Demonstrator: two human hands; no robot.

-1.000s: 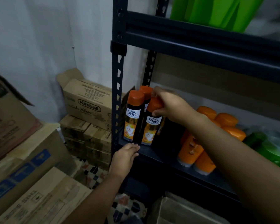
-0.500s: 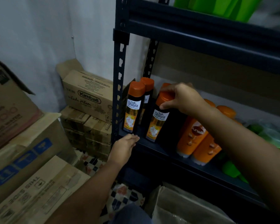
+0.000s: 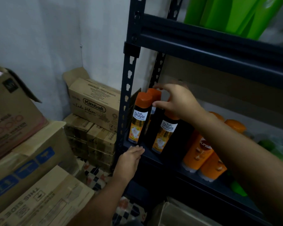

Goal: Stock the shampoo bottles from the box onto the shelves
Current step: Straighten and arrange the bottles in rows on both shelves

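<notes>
Three black Safi Shayla shampoo bottles with orange caps stand at the left end of the dark metal shelf [image 3: 155,158]: a front left one [image 3: 138,121], a rear one [image 3: 154,95] and a front right one [image 3: 164,136]. My right hand [image 3: 178,103] hovers over the front right bottle's cap, blurred, with thumb and forefinger spread on either side of the rear bottle's cap. My left hand [image 3: 131,159] rests flat on the shelf's front edge below the front left bottle. An open cardboard box [image 3: 175,214] sits low at the bottom, its inside hidden.
Orange Sunsilk bottles [image 3: 199,154] lean on the shelf right of the black ones, with green packs [image 3: 271,145] beyond. Green containers [image 3: 232,13] fill the shelf above. A Kimball carton [image 3: 93,105] and stacked cardboard boxes [image 3: 31,160] crowd the left by the wall.
My right hand has loosened from the front right bottle's cap and shifted left and up toward the rear bottle. That bottle now stands on the shelf. My left hand stays on the edge.
</notes>
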